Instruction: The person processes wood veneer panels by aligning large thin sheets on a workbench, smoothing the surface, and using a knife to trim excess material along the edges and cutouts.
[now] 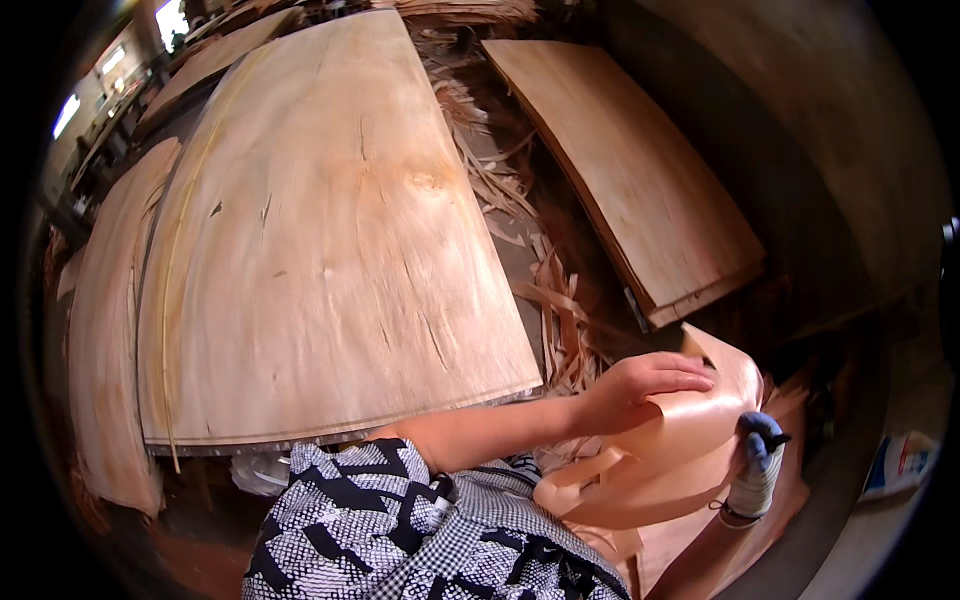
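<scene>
A thin, curled sheet of wood veneer (660, 450) is bent up in front of me on the right, over more veneer. My left hand (648, 388) is bare and reaches across my body. Its fingers are together and closed over the upper edge of the curled sheet; the thumb is out of sight. At the sheet's right side, my right hand (757, 465), in a blue and white work glove, has its fingers closed at the edge. A small dark tip shows by those fingers, too unclear to name.
A wide stack of veneer sheets (330, 250) lies on the left, with a narrower strip (115, 320) beside it. Another veneer stack (640, 170) stands far right. Torn veneer scraps (560, 310) litter the gap between. A white and blue package (900, 465) lies at the right.
</scene>
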`<state>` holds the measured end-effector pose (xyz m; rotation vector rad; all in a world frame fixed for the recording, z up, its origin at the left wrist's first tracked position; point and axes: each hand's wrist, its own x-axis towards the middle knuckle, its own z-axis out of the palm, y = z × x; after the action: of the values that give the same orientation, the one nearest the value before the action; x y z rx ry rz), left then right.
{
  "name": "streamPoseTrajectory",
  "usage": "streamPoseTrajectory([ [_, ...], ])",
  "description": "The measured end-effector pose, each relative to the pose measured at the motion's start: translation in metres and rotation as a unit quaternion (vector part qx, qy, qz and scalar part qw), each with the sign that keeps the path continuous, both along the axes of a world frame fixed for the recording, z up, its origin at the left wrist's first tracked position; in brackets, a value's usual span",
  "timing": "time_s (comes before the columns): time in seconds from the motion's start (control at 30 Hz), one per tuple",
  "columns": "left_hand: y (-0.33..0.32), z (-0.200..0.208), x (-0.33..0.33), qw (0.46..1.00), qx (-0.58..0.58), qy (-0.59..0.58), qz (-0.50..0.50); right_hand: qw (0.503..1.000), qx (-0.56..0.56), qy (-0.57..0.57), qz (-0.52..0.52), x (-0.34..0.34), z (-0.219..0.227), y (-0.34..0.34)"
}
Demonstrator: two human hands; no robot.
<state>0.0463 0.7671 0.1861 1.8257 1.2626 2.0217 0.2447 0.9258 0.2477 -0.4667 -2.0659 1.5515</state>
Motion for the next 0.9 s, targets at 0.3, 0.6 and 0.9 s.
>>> streamPoseTrajectory([
  [0.3, 0.091, 0.038, -0.116, 0.930, 0.028, 0.130, 0.343, 0.995, -0.071, -0.044, -0.056, -0.082, -0.005, 0.129],
  [0.6, 0.147, 0.072, -0.242, 0.621, -0.097, 0.345, 0.697, 0.983, -0.176, -0.019, 0.049, -0.176, -0.037, 0.231],
  [0.9, 0.109, 0.123, -0.395, 0.477, -0.333, 0.298, 0.757, 0.874, -0.300, -0.058, 0.377, -0.407, -0.013, 0.163],
])
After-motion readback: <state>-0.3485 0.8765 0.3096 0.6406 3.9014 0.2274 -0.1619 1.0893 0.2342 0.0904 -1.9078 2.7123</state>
